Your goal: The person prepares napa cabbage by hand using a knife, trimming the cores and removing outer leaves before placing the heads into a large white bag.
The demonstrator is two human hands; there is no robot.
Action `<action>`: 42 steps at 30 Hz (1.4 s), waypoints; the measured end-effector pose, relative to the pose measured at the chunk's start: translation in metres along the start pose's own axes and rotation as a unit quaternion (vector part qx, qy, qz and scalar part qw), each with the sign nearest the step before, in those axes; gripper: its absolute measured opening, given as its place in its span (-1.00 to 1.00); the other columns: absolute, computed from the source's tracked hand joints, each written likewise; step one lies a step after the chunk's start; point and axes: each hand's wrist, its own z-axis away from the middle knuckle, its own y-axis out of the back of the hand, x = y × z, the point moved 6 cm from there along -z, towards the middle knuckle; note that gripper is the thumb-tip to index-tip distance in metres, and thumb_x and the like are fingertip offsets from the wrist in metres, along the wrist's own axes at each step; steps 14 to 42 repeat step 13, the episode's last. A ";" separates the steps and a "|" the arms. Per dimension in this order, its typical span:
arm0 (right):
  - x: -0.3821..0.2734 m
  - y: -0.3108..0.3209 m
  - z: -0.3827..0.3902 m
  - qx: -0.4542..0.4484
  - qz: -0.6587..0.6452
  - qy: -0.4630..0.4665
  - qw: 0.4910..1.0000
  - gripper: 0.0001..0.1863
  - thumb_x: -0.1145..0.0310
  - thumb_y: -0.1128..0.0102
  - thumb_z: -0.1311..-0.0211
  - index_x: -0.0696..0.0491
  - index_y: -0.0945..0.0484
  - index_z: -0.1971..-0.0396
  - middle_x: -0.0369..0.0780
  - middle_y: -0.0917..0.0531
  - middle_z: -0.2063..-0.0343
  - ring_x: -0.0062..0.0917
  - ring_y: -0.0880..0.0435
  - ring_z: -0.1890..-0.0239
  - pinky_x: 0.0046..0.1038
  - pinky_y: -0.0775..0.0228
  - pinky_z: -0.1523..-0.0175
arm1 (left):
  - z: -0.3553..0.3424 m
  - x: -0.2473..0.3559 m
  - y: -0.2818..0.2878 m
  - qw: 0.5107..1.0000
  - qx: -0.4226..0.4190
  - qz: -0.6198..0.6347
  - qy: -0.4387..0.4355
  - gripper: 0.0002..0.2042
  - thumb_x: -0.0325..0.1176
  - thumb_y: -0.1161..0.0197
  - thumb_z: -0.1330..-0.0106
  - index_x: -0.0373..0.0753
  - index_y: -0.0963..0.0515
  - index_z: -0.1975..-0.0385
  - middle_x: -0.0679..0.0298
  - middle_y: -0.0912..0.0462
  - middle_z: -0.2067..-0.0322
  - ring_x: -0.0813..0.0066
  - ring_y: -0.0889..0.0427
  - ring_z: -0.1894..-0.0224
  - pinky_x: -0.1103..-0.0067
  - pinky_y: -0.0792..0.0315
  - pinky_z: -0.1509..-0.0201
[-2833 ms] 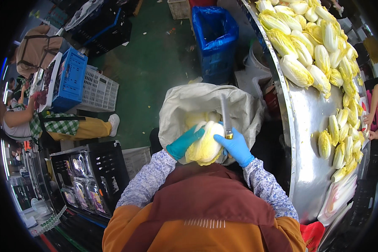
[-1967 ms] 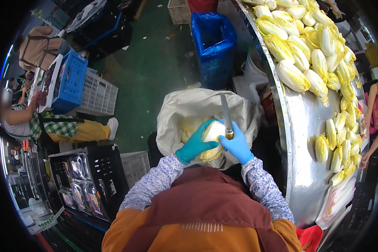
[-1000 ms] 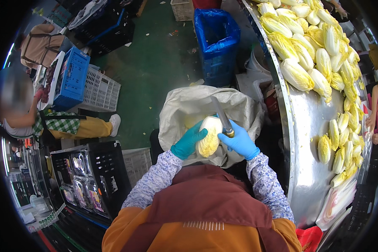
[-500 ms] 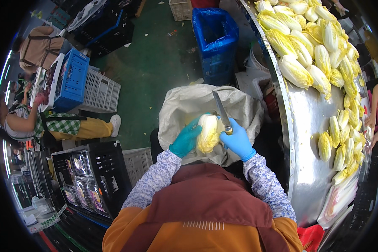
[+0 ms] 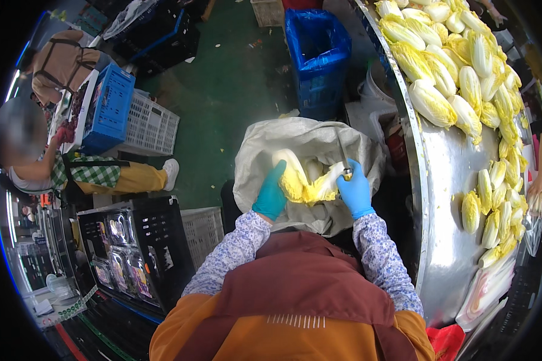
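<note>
My left hand [image 5: 271,194], in a green glove, is closed round a small napa cabbage [image 5: 291,174] with a white base and yellow leaf tips. My right hand [image 5: 356,192], in a blue glove, grips a knife [image 5: 343,147] whose blade points away from me. Its fingers also touch a pale outer leaf [image 5: 327,183], spread off to the right and still meeting the cabbage at the yellow tips. Both hands are over a wide-mouthed white woven sack [image 5: 253,141], with pale pieces inside it. The right fingertips are partly hidden.
On my right, a metal table [image 5: 448,216] bears a large heap of napa cabbages [image 5: 432,102]. Beyond the sack stands a blue-lined bin [image 5: 319,72]. Black crates [image 5: 144,240] and a white crate [image 5: 202,231] flank my left. Co-workers [image 5: 36,144] are at the far left.
An outer leaf has come away from the cabbage's side and swung right with my right hand. The cabbage has tilted leftward in my left hand.
</note>
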 end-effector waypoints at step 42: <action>-0.016 -0.046 0.010 -0.229 -0.050 0.024 0.972 -0.35 0.15 -0.27 -0.13 -0.02 -0.31 -0.23 -0.12 -0.64 0.19 -0.45 -0.65 0.28 -0.55 -0.48 0.16 | 0.021 -0.002 -0.030 0.982 -0.123 -0.140 0.027 -0.43 -0.31 -0.20 -0.30 -0.27 -0.19 -0.27 0.20 -0.38 -0.15 0.39 -0.39 -0.18 0.50 -0.31 -0.25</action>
